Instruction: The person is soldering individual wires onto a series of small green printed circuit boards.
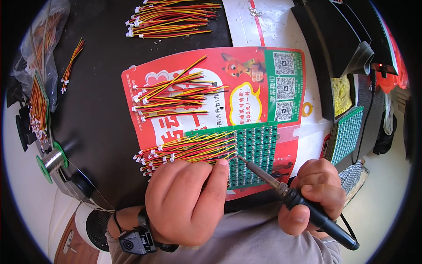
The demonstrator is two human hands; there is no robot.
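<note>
My right hand (318, 191) grips the black handle of a soldering iron (323, 220). Its tip meets a green circuit board panel (257, 154) made of many small repeated units, close to some wire ends. Over the panel's lower left, my left hand (187, 200) is closed, index fingertip down at the wire ends beside the iron's tip. It seems to pinch a wire lead there, though the fingers hide most of it. Many red, yellow and black wire leads (189, 149) with white connectors lie in a row across the panel's left part, bare ends toward its middle.
Loose leads (176, 99) rest on a red printed sheet (132, 94) under the panel, with another bunch (171, 20) farther back. At left are a solder spool (53, 160) and bagged leads (39, 101). A yellow sponge (343, 94) and a second panel (349, 134) sit right.
</note>
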